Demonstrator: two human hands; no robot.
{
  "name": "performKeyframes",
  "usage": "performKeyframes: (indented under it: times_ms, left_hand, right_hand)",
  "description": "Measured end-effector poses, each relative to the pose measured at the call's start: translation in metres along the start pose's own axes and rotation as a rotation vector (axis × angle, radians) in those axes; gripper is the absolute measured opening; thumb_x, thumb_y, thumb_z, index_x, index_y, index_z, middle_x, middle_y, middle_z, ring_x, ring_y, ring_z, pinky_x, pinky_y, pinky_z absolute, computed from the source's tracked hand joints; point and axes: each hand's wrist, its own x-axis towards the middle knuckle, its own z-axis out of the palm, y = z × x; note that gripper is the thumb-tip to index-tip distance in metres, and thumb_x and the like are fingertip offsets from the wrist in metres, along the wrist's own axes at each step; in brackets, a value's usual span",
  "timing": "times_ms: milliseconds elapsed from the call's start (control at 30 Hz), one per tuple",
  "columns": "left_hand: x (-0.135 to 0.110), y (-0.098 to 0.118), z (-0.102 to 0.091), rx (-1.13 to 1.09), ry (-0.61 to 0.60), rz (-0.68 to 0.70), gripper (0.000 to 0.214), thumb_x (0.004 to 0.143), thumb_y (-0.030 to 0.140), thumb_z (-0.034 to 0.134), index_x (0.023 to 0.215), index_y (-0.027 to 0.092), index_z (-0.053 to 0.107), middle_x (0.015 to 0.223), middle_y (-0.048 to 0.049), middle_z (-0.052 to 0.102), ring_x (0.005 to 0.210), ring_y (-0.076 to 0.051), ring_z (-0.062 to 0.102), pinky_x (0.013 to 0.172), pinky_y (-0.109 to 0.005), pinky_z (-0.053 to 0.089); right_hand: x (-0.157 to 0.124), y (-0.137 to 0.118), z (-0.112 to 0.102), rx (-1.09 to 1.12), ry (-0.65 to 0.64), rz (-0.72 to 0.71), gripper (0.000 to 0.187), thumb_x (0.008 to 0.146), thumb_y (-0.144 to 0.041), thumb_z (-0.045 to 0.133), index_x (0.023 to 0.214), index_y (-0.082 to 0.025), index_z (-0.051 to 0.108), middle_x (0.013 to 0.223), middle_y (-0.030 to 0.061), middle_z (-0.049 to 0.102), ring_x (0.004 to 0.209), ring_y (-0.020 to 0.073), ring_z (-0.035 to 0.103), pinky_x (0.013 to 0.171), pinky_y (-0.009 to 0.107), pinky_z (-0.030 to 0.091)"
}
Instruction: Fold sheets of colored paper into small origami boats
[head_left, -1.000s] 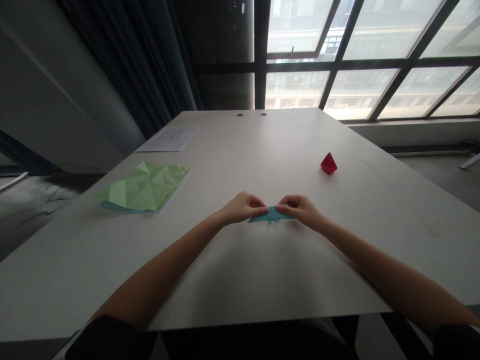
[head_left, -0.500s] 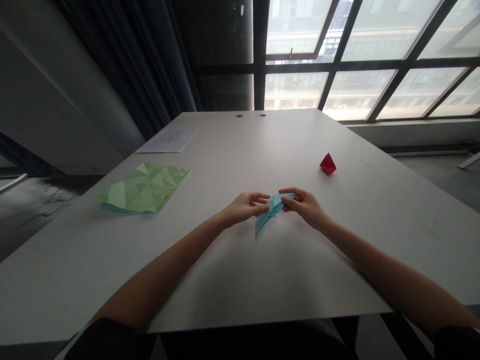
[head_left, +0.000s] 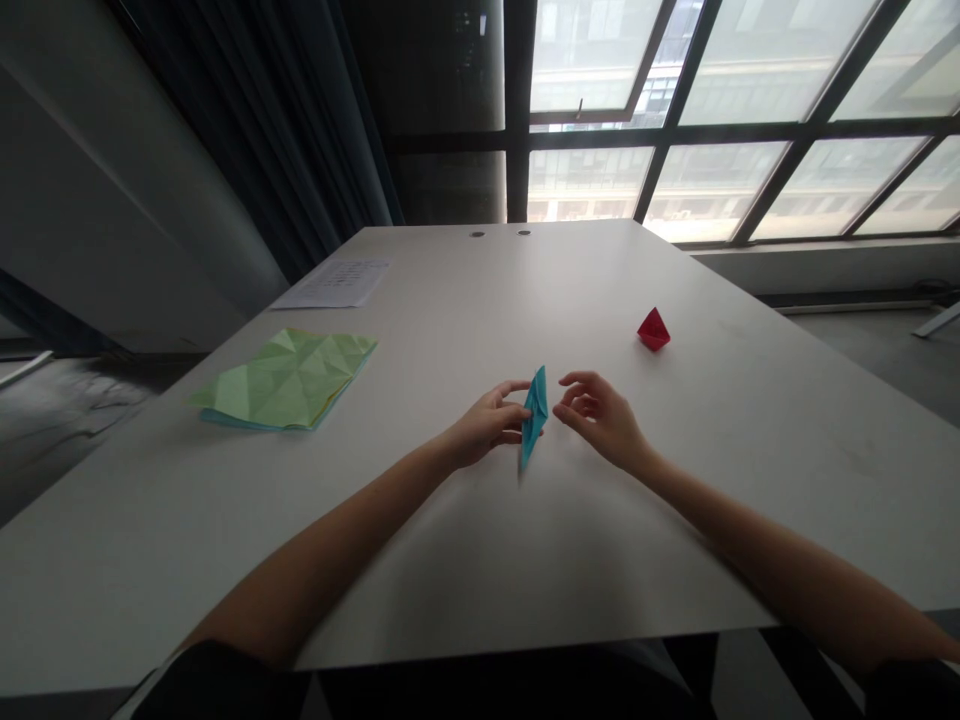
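A folded piece of blue origami paper [head_left: 535,415] is pinched in my left hand [head_left: 491,425], thumb on its near face and fingers behind. It stands nearly upright above the table, one long point aimed down toward me. My right hand [head_left: 600,418] is just to the right of the paper, apart from it, with fingers curled loosely and nothing seen between thumb and fingertips. Beyond my right hand, a small red folded paper piece [head_left: 653,330] sits on the white table [head_left: 465,540].
On the left lies a stack of creased paper sheets [head_left: 292,375], light green on top with yellow and blue edges below. Behind it rests a printed white sheet [head_left: 334,283]. Two round table holes [head_left: 477,234] are near the far edge. Windows and a dark curtain stand beyond.
My right hand has let go of the blue paper and drawn slightly away. The paper has turned from slanting to nearly upright in my left hand.
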Motion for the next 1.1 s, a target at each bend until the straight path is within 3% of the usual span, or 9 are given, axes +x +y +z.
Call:
performKeyframes:
  times_ms: [233, 467, 733, 900, 1100]
  left_hand:
    - [0.004, -0.007, 0.005, 0.015, -0.009, 0.058, 0.035, 0.071, 0.018, 0.061, 0.104, 0.018, 0.047, 0.078, -0.0044, 0.064, 0.069, -0.016, 0.064, 0.071, -0.031, 0.048]
    - [0.003, -0.012, 0.005, 0.064, -0.059, 0.104, 0.035, 0.072, 0.026, 0.063, 0.102, 0.018, 0.048, 0.080, -0.0042, 0.062, 0.068, -0.015, 0.062, 0.068, -0.031, 0.048]
    - [0.005, -0.015, 0.005, 0.074, 0.058, 0.140, 0.034, 0.073, 0.016, 0.054, 0.106, 0.019, 0.047, 0.085, -0.0042, 0.060, 0.071, -0.014, 0.060, 0.066, -0.031, 0.049]
    - [0.004, -0.016, 0.008, 0.072, 0.085, 0.138, 0.034, 0.072, 0.015, 0.055, 0.104, 0.019, 0.047, 0.084, -0.0037, 0.060, 0.069, -0.013, 0.059, 0.061, -0.027, 0.049]
    - [0.004, -0.018, 0.009, 0.067, 0.083, 0.136, 0.036, 0.069, 0.019, 0.061, 0.103, 0.017, 0.047, 0.077, -0.0020, 0.060, 0.060, -0.011, 0.057, 0.055, -0.023, 0.046]
  right_hand:
    - [-0.005, -0.005, 0.001, -0.253, -0.072, -0.148, 0.021, 0.075, -0.036, 0.059, 0.086, -0.018, 0.060, 0.076, 0.0031, 0.058, 0.060, 0.0106, 0.056, 0.056, 0.024, 0.048]
    - [-0.007, -0.006, 0.001, -0.381, -0.049, -0.260, 0.018, 0.077, -0.030, 0.058, 0.091, -0.019, 0.058, 0.079, 0.0032, 0.058, 0.061, 0.0100, 0.056, 0.057, 0.022, 0.047]
    - [-0.008, -0.005, 0.000, -0.611, -0.018, -0.249, 0.022, 0.081, -0.029, 0.050, 0.098, -0.022, 0.061, 0.094, 0.0065, 0.056, 0.063, 0.0105, 0.056, 0.056, 0.023, 0.045]
    - [-0.008, -0.003, 0.000, -0.609, -0.111, -0.271, 0.019, 0.082, -0.029, 0.048, 0.089, -0.021, 0.065, 0.104, 0.0093, 0.052, 0.073, 0.0148, 0.056, 0.063, 0.029, 0.048]
    - [-0.006, 0.000, -0.002, -0.543, -0.213, -0.286, 0.020, 0.083, -0.028, 0.048, 0.092, -0.021, 0.063, 0.111, 0.0107, 0.047, 0.080, 0.0169, 0.054, 0.071, 0.034, 0.049]
